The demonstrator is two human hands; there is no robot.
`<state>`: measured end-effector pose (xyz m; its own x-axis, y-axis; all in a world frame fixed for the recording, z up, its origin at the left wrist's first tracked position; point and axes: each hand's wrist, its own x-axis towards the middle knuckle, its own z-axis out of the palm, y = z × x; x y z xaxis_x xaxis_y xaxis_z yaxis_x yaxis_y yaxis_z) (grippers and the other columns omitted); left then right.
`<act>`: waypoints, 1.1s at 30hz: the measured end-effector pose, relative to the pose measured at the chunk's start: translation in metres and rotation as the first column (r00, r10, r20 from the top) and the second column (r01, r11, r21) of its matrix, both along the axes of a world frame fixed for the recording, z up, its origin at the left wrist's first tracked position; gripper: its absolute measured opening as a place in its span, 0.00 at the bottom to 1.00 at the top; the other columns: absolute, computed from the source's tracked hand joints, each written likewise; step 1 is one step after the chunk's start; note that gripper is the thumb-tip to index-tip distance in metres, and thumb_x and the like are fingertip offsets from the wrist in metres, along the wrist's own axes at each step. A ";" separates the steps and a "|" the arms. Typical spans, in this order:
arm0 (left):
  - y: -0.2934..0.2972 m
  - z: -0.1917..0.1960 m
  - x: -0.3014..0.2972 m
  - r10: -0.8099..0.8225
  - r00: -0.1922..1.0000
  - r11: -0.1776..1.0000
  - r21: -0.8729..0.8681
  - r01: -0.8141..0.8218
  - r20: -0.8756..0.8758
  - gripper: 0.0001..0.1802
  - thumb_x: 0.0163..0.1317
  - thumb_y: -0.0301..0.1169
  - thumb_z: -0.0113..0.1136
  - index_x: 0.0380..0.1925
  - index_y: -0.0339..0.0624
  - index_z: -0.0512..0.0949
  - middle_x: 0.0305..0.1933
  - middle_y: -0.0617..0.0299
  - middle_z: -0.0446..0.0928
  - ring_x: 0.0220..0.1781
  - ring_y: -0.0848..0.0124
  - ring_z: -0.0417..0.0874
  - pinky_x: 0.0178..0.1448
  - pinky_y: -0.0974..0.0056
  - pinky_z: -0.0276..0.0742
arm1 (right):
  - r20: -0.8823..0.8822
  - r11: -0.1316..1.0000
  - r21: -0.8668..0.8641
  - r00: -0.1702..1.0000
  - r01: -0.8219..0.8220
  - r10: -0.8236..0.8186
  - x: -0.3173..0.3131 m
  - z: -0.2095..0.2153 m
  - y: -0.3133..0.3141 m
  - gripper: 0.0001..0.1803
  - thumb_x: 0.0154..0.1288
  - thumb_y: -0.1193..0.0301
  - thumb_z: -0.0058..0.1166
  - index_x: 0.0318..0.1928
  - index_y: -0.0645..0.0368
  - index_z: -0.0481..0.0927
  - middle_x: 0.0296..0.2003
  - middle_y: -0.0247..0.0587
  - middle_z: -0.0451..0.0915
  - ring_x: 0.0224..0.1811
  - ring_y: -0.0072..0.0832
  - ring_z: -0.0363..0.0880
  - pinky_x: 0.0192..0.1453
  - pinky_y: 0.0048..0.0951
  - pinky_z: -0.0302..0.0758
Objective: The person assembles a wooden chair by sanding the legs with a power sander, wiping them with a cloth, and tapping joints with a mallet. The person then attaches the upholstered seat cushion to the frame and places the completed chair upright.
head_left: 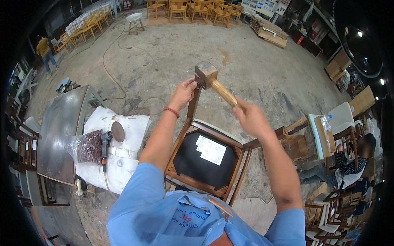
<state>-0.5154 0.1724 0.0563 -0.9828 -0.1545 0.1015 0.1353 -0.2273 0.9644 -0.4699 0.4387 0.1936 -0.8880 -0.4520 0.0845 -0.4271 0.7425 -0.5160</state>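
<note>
My right hand [253, 119] grips the wooden handle of a mallet [223, 92] with a block-shaped head. The mallet's head is over the raised end of a chair leg [194, 102]. Right beside that head, my left hand [183, 95] has its fingertips pinched together at the leg's end. Whatever they hold, if anything, is hidden or too small to make out. The brown wooden chair [240, 176] is upturned in front of me. Its black underside [193, 164] faces up, with white paper labels [212, 150] on it.
At left, a white padded surface [131, 164] bears a power tool [104, 152], a round disc [118, 131] and a clear bag of small brown parts [89, 146], beside a dark table [61, 135]. A hose [105, 67] crosses the floor. A person [353, 162] sits at right; another [43, 49] stands far left.
</note>
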 end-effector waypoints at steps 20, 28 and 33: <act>0.014 -0.073 0.010 0.299 0.937 0.948 0.060 -0.313 0.180 0.18 0.64 0.40 0.62 0.43 0.36 0.78 0.39 0.55 0.82 0.27 0.70 0.78 0.30 0.68 0.73 | 0.314 0.837 -0.370 0.902 0.403 -0.296 0.071 0.016 0.099 0.23 0.72 0.64 0.50 0.64 0.58 0.73 0.19 0.29 0.70 0.16 0.15 0.66 0.19 0.21 0.63; 0.064 -0.110 0.076 0.142 0.854 0.627 0.622 -0.469 0.501 0.08 0.66 0.31 0.52 0.27 0.46 0.72 0.23 0.67 0.69 0.20 0.76 0.68 0.21 0.71 0.59 | 0.393 0.536 -0.706 0.886 0.463 -0.246 0.203 0.026 0.134 0.15 0.74 0.61 0.46 0.48 0.59 0.74 0.20 0.30 0.68 0.09 0.16 0.60 0.09 0.19 0.56; 0.159 -0.043 0.194 -0.035 0.999 0.983 0.181 0.036 -0.008 0.16 0.69 0.40 0.53 0.40 0.37 0.78 0.30 0.62 0.73 0.21 0.77 0.69 0.24 0.70 0.67 | 0.423 0.560 -0.718 0.898 0.412 -0.119 0.300 0.003 0.141 0.13 0.65 0.68 0.59 0.44 0.60 0.71 0.22 0.31 0.71 0.10 0.15 0.61 0.10 0.19 0.56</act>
